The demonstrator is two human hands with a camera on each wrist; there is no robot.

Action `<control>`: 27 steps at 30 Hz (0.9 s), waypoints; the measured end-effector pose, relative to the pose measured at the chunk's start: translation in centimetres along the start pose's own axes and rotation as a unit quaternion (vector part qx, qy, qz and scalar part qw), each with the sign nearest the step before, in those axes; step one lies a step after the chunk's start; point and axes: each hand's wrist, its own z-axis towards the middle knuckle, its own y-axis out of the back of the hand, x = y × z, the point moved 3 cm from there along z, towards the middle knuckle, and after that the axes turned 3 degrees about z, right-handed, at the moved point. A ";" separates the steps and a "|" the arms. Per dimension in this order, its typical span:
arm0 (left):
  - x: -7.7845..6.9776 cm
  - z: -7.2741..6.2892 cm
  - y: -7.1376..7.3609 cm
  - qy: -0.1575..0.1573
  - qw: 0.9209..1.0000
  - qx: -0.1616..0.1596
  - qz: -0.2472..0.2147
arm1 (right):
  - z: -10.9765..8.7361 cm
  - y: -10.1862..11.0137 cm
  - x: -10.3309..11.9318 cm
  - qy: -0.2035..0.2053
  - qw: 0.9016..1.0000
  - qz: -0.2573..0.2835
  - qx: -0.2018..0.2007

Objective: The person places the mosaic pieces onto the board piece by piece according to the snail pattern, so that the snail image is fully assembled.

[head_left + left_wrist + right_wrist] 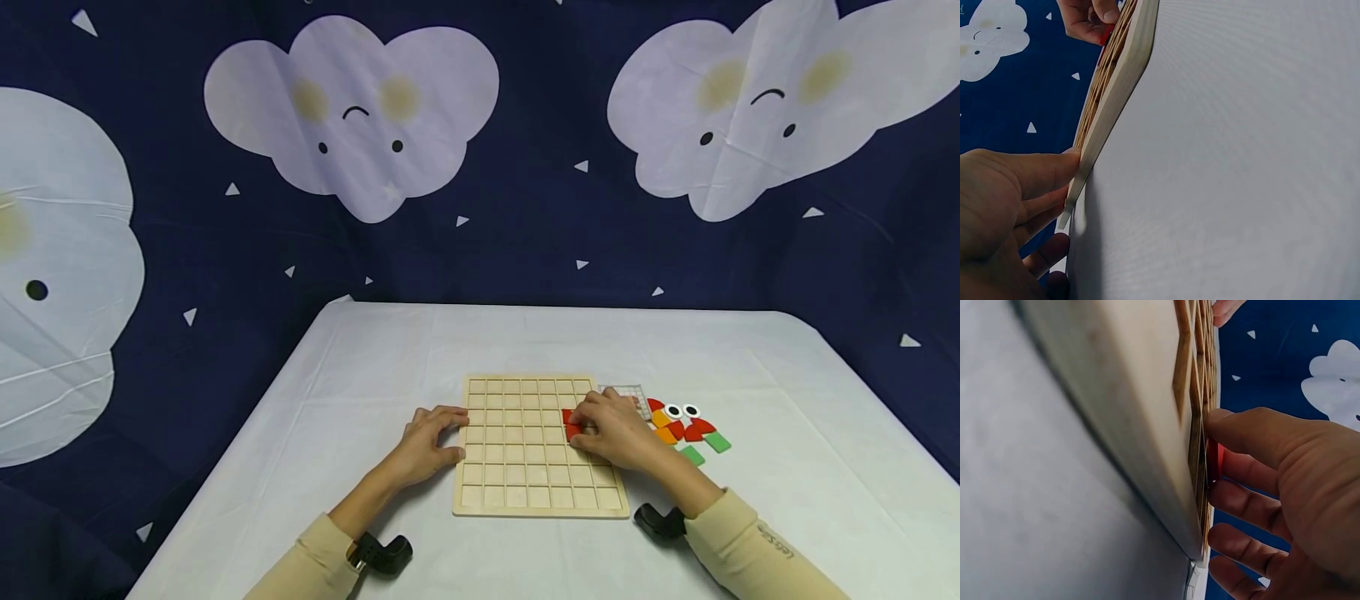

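Observation:
A square wooden grid board (517, 475) lies flat on the white table. My left hand (429, 442) rests against its left edge, with the thumb and fingertips spread apart along the rim. The left wrist view also has this hand (997, 200) touching the edge of the board (1116, 94). Over the right part of the grid, my right hand (618, 429) pinches a red tile (567, 417) between thumb and fingers. In the right wrist view the red tile (1214, 459) shows between the thumb and index finger of that hand (1310, 487); its outline is mostly hidden.
Right of the board lie loose red, orange and green pieces (692, 455) and two round eye pieces (673, 412). A gridded card (632, 392) lies partly behind my right hand. A dark blue cloth with clouds (540, 250) hangs behind the table.

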 end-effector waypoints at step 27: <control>-0.1 -0.1 0.0 -0.002 1.000 -0.005 -0.001 | -2.7 3.5 -4.6 -0.072 0.996 0.043 -0.018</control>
